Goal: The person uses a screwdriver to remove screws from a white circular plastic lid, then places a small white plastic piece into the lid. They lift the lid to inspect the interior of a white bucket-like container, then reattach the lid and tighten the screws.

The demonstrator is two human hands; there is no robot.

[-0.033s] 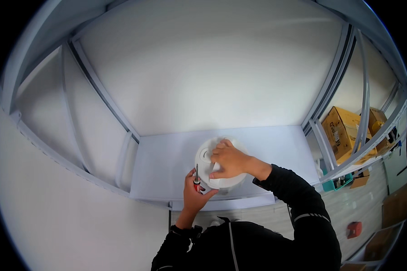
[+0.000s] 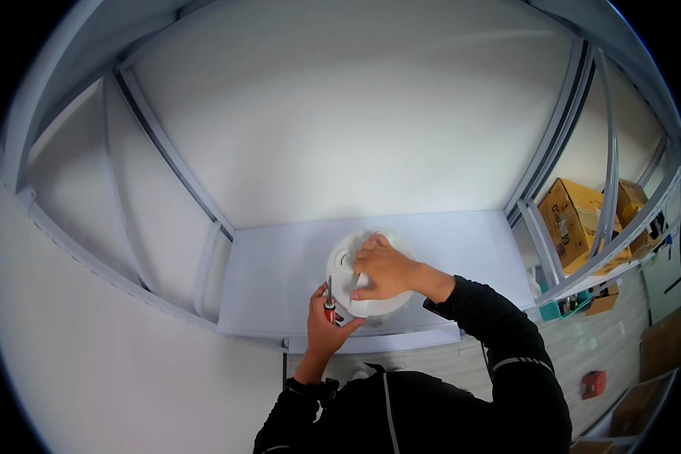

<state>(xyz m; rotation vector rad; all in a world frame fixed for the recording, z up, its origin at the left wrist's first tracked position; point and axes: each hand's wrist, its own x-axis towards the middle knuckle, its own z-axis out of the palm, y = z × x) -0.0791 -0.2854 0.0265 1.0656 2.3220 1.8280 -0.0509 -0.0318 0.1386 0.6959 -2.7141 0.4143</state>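
Observation:
A round white appliance (image 2: 343, 262) stands near the front edge of a pale shelf board (image 2: 272, 276). My right hand (image 2: 386, 270) lies flat on its top, fingers spread toward the left. My left hand (image 2: 325, 327) is at the appliance's lower left side and grips a small screwdriver (image 2: 329, 297) with a red and black handle, its shaft pointing up against the white body. Both arms wear black sleeves.
The shelf sits in a pale metal rack with slanted braces (image 2: 166, 159) on the left and uprights (image 2: 552, 159) on the right. Beyond the right uprights are cardboard boxes (image 2: 575, 219), a teal bin (image 2: 564, 306) and a red object (image 2: 594, 384) on the floor.

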